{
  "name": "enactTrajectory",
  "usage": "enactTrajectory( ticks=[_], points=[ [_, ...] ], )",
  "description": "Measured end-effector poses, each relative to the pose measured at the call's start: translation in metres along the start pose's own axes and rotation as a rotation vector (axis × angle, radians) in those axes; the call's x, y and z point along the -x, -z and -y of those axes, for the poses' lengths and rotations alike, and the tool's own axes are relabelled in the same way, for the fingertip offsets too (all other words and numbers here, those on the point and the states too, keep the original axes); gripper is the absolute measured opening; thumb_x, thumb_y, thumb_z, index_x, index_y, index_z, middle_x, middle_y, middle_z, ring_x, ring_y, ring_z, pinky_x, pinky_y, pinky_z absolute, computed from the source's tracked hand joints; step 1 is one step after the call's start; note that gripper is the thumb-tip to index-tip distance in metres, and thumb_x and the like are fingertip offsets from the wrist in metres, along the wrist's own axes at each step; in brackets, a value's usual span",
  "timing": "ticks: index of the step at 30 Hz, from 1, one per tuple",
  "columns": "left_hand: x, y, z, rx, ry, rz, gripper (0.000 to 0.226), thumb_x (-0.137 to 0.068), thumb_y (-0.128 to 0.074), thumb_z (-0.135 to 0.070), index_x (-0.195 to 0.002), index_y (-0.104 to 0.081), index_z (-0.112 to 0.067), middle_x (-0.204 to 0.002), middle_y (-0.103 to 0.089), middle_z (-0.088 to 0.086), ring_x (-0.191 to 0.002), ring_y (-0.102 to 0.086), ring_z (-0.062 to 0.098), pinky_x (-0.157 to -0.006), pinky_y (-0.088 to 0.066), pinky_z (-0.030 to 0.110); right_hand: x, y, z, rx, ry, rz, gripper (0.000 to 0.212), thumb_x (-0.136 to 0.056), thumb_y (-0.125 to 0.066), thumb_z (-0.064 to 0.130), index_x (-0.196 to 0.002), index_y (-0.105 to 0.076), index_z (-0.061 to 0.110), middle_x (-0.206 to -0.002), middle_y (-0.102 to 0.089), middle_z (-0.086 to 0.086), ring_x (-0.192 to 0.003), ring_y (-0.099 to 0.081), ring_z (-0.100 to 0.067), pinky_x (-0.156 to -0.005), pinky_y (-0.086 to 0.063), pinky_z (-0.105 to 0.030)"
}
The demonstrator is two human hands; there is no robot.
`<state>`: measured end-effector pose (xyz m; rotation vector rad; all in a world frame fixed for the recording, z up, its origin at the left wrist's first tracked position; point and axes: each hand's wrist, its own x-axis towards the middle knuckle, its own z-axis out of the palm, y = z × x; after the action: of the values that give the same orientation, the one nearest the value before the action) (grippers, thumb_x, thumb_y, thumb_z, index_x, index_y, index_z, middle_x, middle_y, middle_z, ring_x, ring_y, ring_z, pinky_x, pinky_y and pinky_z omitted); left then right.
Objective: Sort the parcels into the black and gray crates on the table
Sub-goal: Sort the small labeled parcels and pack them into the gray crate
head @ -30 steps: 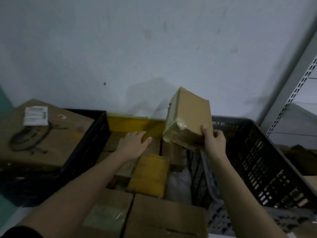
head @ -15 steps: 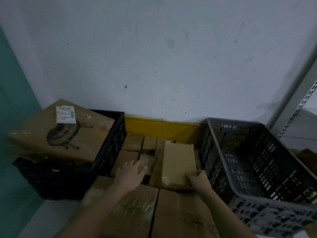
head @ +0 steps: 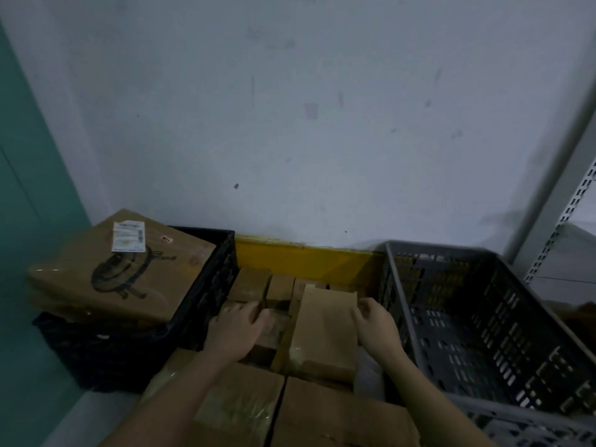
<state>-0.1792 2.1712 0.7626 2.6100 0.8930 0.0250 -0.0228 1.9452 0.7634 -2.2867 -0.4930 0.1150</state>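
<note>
Nearest me, two large cardboard boxes sit side by side at the bottom of the view, both forearms reaching over them. Just beyond, a flat brown parcel lies lengthwise on the pile between the crates, tape glinting at its near end. Right hand rests against its right edge, fingers curled, thumb near the far corner; contact looks light, and I cannot tell whether it truly grips. Left hand lies palm-down, fingers loosely spread, on smaller parcels left of it, holding nothing. I judge the flat parcel stiff, probably light, the taped end slippery; best taken across its long edges on bare cardboard. Left: black crate, a big labelled box tilted over its rim. Right: gray crate, appearing empty inside. Farthest: yellow strip against the wall.
</note>
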Motion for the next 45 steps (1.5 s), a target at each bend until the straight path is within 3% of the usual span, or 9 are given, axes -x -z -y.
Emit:
enactTrajectory(
  ticks=[5,9,15,20,22,26,35,41,45],
  points=[
    [0.001,0.014,0.003,0.015,0.027,-0.040,0.061,-0.099,-0.025,-0.066,-0.148,-0.039,-0.033,-0.153,-0.039,-0.001,-0.141,-0.035,0.026,-0.111,-0.035,0.048,-0.008,-0.013,0.028,0.023,0.168,-0.001,0.039,-0.101,-0.048,0.037,-0.132,-0.059,0.016,-0.125,-0.063,-0.001,-0.109,-0.058,-0.016,-0.087,-0.052,-0.031],
    [-0.015,0.027,0.019,0.011,0.039,-0.040,0.062,-0.098,-0.027,-0.066,-0.149,-0.038,-0.032,-0.154,-0.039,-0.002,-0.141,-0.033,0.024,-0.112,-0.034,0.048,-0.016,-0.035,0.058,0.022,0.254,0.091,0.038,-0.102,-0.047,0.040,-0.132,-0.056,0.020,-0.125,-0.059,0.001,-0.108,-0.056,-0.015,-0.082,-0.047,-0.027],
    [-0.051,0.037,0.067,0.079,0.025,-0.049,0.059,-0.100,-0.032,-0.061,-0.151,-0.035,-0.031,-0.155,-0.036,-0.005,-0.144,-0.028,0.019,-0.117,-0.029,0.043,-0.054,-0.092,0.099,-0.003,0.198,0.268,0.035,-0.101,-0.051,0.037,-0.132,-0.051,0.020,-0.127,-0.054,-0.001,-0.112,-0.055,-0.019,-0.094,-0.051,-0.038],
    [-0.094,0.047,0.108,0.111,-0.047,-0.072,0.055,-0.101,-0.036,-0.056,-0.151,-0.036,-0.031,-0.153,-0.037,-0.007,-0.144,-0.026,0.015,-0.117,-0.029,0.039,-0.094,-0.169,0.116,0.076,0.080,0.415,0.045,-0.099,-0.053,0.039,-0.138,-0.046,0.017,-0.129,-0.054,-0.006,-0.108,-0.059,-0.024,-0.077,-0.050,-0.032],
    [-0.117,0.052,0.120,0.066,-0.100,-0.071,0.055,-0.101,-0.034,-0.056,-0.151,-0.035,-0.031,-0.153,-0.036,-0.008,-0.144,-0.026,0.014,-0.116,-0.029,0.040,-0.110,-0.205,0.120,0.123,0.019,0.450,0.048,-0.097,-0.053,0.043,-0.137,-0.045,0.017,-0.126,-0.056,-0.009,-0.107,-0.060,-0.028,-0.082,-0.054,-0.037],
    [-0.168,0.056,0.140,-0.103,-0.171,-0.083,0.054,-0.102,-0.032,-0.055,-0.152,-0.032,-0.033,-0.157,-0.030,-0.008,-0.149,-0.013,0.017,-0.119,-0.017,0.048,-0.140,-0.271,0.128,0.222,-0.125,0.497,0.067,-0.094,-0.051,0.053,-0.149,-0.030,0.022,-0.144,-0.044,-0.014,-0.130,-0.044,-0.038,-0.103,-0.046,-0.049],
    [-0.216,0.032,0.165,-0.335,-0.225,-0.081,0.060,-0.101,-0.024,-0.056,-0.157,-0.015,-0.036,-0.167,-0.002,-0.003,-0.153,0.001,0.022,-0.115,0.006,0.067,-0.197,-0.367,0.139,0.458,-0.220,0.453,0.082,-0.093,-0.053,0.058,-0.156,-0.009,0.028,-0.165,0.001,-0.008,-0.148,-0.008,-0.038,-0.111,-0.030,-0.060],
    [-0.216,0.026,0.169,-0.331,-0.253,-0.120,0.056,-0.101,-0.023,-0.050,-0.154,-0.027,-0.035,-0.167,-0.001,0.003,-0.153,-0.001,0.024,-0.113,0.007,0.069,-0.211,-0.407,0.139,0.557,-0.299,0.431,0.066,-0.100,-0.046,0.044,-0.156,-0.014,0.029,-0.166,0.009,-0.006,-0.149,0.007,-0.040,-0.111,-0.024,-0.067],
    [-0.216,0.023,0.171,-0.294,-0.257,-0.140,0.058,-0.094,-0.027,-0.048,-0.146,-0.047,-0.032,-0.165,-0.018,0.006,-0.152,-0.015,0.025,-0.114,0.004,0.068,-0.215,-0.419,0.138,0.593,-0.330,0.424,0.069,-0.102,-0.047,0.039,-0.157,-0.005,0.033,-0.166,0.012,-0.005,-0.149,0.009,-0.044,-0.110,-0.025,-0.068]
  ],
)
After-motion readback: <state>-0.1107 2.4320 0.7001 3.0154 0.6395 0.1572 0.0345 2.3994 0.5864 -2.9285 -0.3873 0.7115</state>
